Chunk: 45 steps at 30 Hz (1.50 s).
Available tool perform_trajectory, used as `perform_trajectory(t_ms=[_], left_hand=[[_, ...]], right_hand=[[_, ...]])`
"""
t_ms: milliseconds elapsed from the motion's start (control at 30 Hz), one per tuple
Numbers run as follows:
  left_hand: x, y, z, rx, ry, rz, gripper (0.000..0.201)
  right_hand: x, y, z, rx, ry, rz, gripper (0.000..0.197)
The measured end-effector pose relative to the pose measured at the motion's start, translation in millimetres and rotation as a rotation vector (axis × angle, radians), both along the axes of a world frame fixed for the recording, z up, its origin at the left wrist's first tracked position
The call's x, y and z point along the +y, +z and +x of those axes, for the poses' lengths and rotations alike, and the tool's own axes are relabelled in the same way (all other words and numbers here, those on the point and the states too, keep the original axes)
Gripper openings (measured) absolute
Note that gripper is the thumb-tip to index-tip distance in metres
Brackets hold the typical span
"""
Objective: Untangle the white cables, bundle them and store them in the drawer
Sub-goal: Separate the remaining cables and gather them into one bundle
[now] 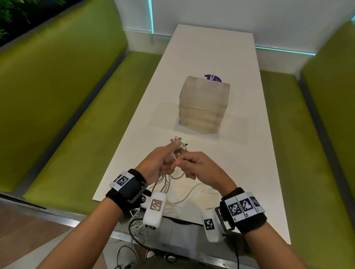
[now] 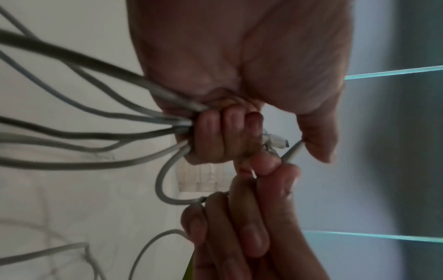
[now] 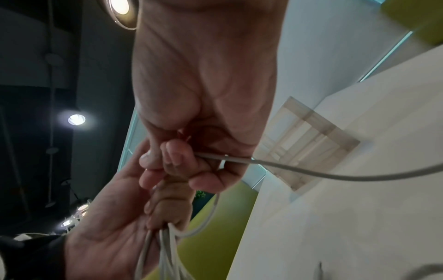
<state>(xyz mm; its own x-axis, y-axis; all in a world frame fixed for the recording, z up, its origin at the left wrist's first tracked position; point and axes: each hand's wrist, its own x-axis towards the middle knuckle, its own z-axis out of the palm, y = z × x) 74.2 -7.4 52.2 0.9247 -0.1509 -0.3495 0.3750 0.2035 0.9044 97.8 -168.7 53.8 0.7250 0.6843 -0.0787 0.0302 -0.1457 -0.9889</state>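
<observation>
At lower centre, left hand (image 1: pixel 159 161) grips the thin white cables (image 1: pixel 170 183) in a fist; right hand (image 1: pixel 193 165) pinches one strand. Translucent plastic drawer unit (image 1: pixel 203 105) stands mid-frame on the white bench (image 1: pixel 254 160). Advisable: draw the strand slowly, keeping the fist firm.

Black wristbands (image 1: pixel 124 197) on bare forearms; white camera pods (image 1: pixel 154 210), black-white square markers (image 1: pixel 243 206); black cables.
</observation>
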Motion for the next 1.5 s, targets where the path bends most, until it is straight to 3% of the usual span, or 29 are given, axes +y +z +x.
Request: perform_trajectory(t_ms=[100, 200, 400, 500, 567, 667, 800, 933, 1067, 1367, 1500], left_hand=[[1, -3, 2, -0.015, 0.123, 0.024, 0.029], [7, -7, 2, -0.063, 0.231, -0.104, 0.024], [62, 13, 11, -0.127, 0.594, -0.370, 0.033], [102, 13, 12, -0.144, 0.716, -0.408, 0.041], [108, 7, 10, -0.137, 0.730, -0.310, 0.037], [86, -1, 6, -0.121, 0.643, -0.043, 0.028], [40, -9, -1, -0.099, 0.357, 0.202, 0.024], [8, -9, -6, -0.111, 0.182, 0.156, 0.024], [-3, -8, -7, -0.060, 0.154, 0.067, 0.023], [6, -9, -4, 0.141, -0.008, 0.120, 0.027], [10, -3, -5, 0.241, -0.108, 0.153, 0.046]], right_hand=[[2, -3, -2, -0.004, 0.002, -0.076, 0.024], [2, -8, -3, -0.006, 0.018, -0.167, 0.027], [-36, -41, 3, -0.090, 0.109, -0.539, 0.027], [-64, -53, 3, 0.002, 0.019, -0.449, 0.024], [-74, -52, 2, 0.068, -0.077, -0.297, 0.022], [-70, -40, 4, 0.071, -0.194, -0.112, 0.023], [-44, -17, 7, 0.026, -0.237, -0.062, 0.026], [-24, -5, 6, -0.037, -0.156, -0.086, 0.024], [-9, -7, 2, -0.189, -0.070, -0.219, 0.021], [6, -10, -4, -0.491, -0.024, -0.372, 0.017], [5, -4, -2, -0.553, -0.011, -0.413, 0.019]])
